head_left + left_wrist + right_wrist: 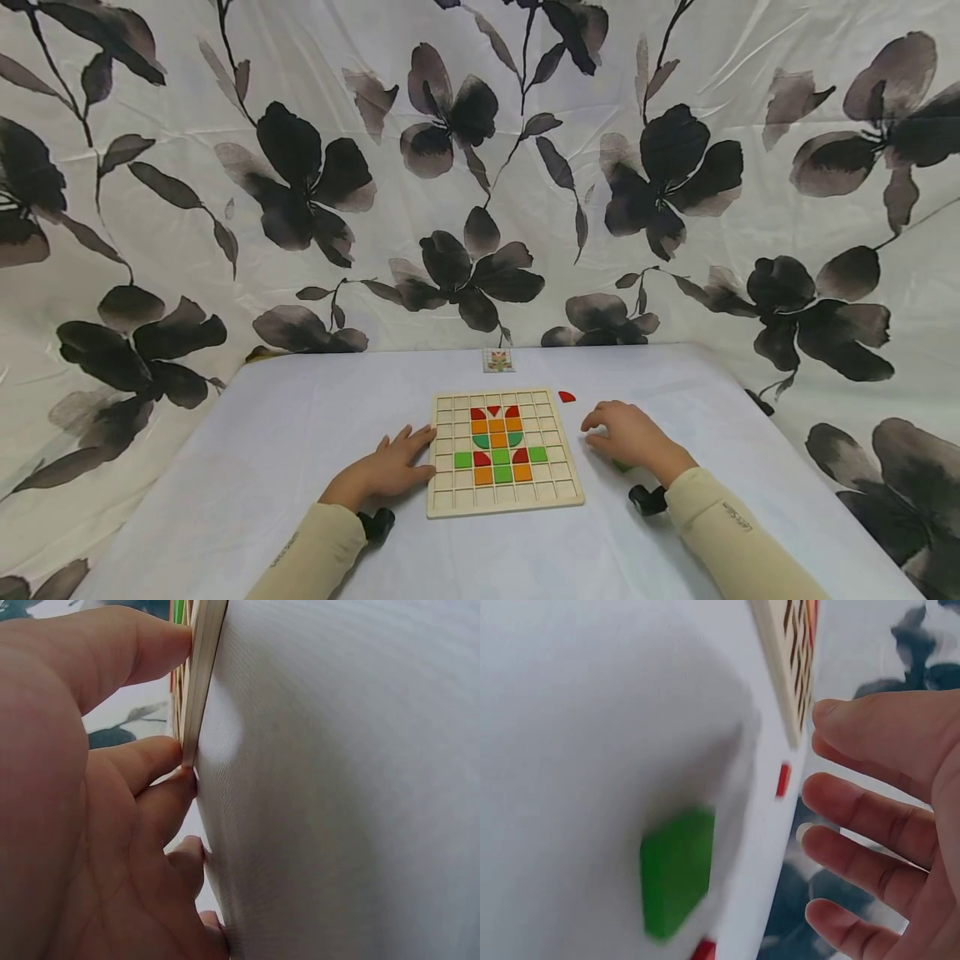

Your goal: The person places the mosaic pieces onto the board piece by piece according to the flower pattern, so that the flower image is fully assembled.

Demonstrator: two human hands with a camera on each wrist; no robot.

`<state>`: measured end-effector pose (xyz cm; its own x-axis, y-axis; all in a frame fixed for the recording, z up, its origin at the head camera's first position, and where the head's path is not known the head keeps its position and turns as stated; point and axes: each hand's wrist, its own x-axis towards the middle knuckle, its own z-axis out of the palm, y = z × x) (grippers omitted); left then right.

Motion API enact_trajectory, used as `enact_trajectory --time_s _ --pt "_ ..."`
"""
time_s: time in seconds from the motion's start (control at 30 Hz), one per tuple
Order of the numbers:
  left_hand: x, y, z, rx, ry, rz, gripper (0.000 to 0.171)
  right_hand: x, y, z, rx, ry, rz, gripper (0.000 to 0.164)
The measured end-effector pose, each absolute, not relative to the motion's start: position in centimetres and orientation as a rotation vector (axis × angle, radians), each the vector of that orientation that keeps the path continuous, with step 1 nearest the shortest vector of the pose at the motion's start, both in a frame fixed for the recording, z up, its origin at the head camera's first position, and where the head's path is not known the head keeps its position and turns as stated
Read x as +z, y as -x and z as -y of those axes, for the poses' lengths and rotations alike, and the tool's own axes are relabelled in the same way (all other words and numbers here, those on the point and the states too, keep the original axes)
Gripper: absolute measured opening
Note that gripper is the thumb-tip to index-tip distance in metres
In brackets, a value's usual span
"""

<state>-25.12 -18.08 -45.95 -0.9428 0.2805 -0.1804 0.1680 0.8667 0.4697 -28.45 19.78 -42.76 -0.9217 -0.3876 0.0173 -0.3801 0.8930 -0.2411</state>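
Observation:
A wooden grid board (450, 497) lies on the table, with red, orange and green pieces set in its middle squares. My left hand (384, 471) rests at its left edge, fingers extended; in the left wrist view, the thumb (154, 652) and fingertips touch the board's side. To the right of the board, my right hand (630, 433) hovers over the cloth with loosely bent fingers and nothing visible in them. Under it lies a green block (676, 874), mostly hidden in the head view. A red quarter-round piece (567, 397) sits beside the board's upper right corner.
A small pattern card (498, 360) lies behind the board near the table's far edge. Another red piece (703, 950) shows at the bottom of the right wrist view. White cloth covers the table (300, 400); a floral curtain (465, 167) hangs behind it.

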Motion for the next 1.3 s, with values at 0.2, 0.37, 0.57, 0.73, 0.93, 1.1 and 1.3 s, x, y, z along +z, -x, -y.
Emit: enact_trajectory --time_s 0.2,0.37,0.57,0.73,0.93,1.1,1.3 --pt "-45.9 25.0 18.1 0.677 -0.350 -2.802 0.066 -42.9 28.8 -22.1 -0.373 0.513 -3.029 0.019" --pt "-46.0 25.1 18.1 0.679 -0.351 -2.802 0.066 -43.1 28.8 -23.7 -0.330 0.451 -3.048 0.022" --pt "-46.1 25.2 18.1 0.670 -0.356 -2.807 0.066 -43.0 28.7 -25.3 -0.306 0.372 -3.028 0.026" --pt "-46.2 25.2 18.1 0.675 -0.360 -2.808 0.066 -43.2 28.8 -26.2 -0.328 0.321 -3.015 0.025" --pt "-46.0 25.1 18.2 0.686 -0.359 -2.803 0.066 -43.4 28.9 -26.5 -0.366 0.326 -2.992 0.017" --pt "-45.9 25.1 18.2 0.679 -0.351 -2.808 0.065 -43.4 29.1 -26.3 -0.432 0.326 -2.982 0.014" --pt "-45.8 24.9 18.1 0.675 -0.349 -2.806 0.066 -43.2 29.2 -25.6 -0.513 0.309 -2.976 0.012"
